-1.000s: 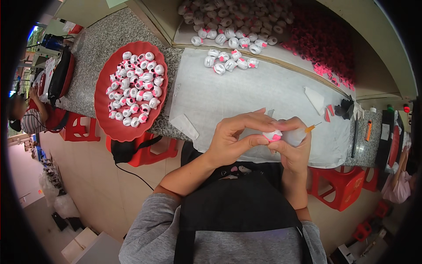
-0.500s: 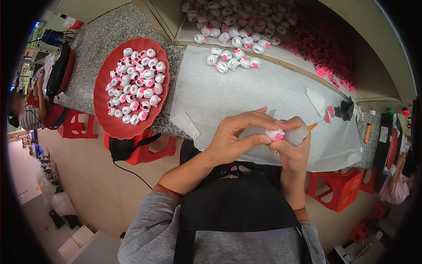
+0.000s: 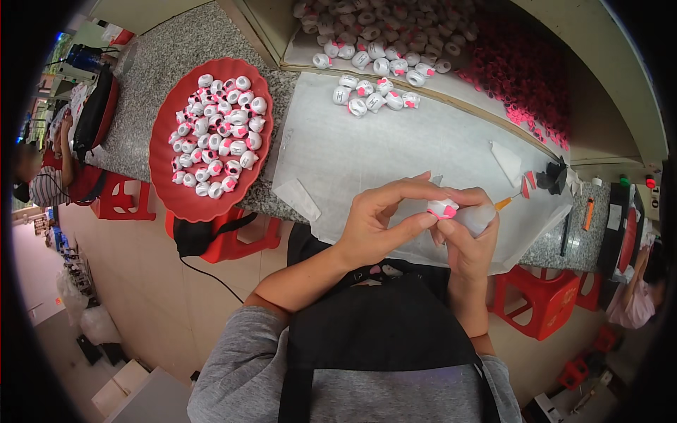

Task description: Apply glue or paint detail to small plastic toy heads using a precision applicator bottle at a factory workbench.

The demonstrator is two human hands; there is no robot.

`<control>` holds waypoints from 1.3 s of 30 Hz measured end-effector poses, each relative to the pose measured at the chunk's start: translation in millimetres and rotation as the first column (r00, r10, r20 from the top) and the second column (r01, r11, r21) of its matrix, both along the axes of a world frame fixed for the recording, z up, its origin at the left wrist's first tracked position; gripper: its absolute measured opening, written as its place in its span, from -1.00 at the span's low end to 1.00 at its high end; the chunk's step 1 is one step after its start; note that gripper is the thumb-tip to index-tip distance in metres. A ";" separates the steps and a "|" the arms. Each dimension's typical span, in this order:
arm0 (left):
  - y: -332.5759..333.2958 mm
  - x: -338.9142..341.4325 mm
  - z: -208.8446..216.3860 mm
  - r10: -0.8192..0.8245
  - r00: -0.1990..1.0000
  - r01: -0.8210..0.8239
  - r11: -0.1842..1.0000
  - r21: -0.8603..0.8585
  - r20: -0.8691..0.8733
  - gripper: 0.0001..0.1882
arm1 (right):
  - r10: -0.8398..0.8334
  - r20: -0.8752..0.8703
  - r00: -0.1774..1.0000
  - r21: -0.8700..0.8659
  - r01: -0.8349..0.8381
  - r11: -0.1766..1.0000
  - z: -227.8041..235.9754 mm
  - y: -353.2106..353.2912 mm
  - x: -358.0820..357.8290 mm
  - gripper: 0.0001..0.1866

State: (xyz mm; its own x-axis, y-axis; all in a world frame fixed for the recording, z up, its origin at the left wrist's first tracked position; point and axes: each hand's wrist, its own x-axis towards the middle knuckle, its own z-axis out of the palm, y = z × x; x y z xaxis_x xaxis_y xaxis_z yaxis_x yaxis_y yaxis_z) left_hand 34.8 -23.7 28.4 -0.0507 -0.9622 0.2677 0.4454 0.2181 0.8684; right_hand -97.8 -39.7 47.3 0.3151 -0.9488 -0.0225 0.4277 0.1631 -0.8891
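Pinching a white-and-pink bead right of centre between nearly closed left hand and right hand, with orange-tipped bottle in the latter, perhaps risking its fall through crowded grip.

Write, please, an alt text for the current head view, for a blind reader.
A person's left hand and right hand hold a small white-and-pink piece above a white sheet; the right hand also grips a translucent bottle with an orange tip. At left, a red scalloped tray holds many similar pieces.
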 end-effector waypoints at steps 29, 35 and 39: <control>3.1 0.6 2.7 0.063 0.998 -0.059 0.990 0.126 -0.029 -0.75 | -0.034 0.115 0.993 0.123 0.020 0.992 -3.9 -0.3 14.0 -0.74; 8.7 -5.1 6.4 -0.086 0.987 0.095 0.993 0.068 -0.133 -0.77 | -0.007 -0.059 0.998 0.135 0.015 0.991 5.0 11.8 -4.7 -0.67; 13.6 -7.3 12.4 0.024 1.000 -0.025 0.985 -0.172 -0.005 -0.80 | -0.082 0.037 0.996 0.102 0.078 0.992 3.6 21.5 -11.8 -0.71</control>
State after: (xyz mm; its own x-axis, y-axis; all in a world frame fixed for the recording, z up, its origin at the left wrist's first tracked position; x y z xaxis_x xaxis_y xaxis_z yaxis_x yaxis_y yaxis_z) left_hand 27.5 -10.1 40.8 -0.0269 -0.9026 0.4297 0.4401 0.3752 0.8158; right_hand -109.6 -18.3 50.9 0.2405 -0.9647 -0.1075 0.4787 0.2142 -0.8515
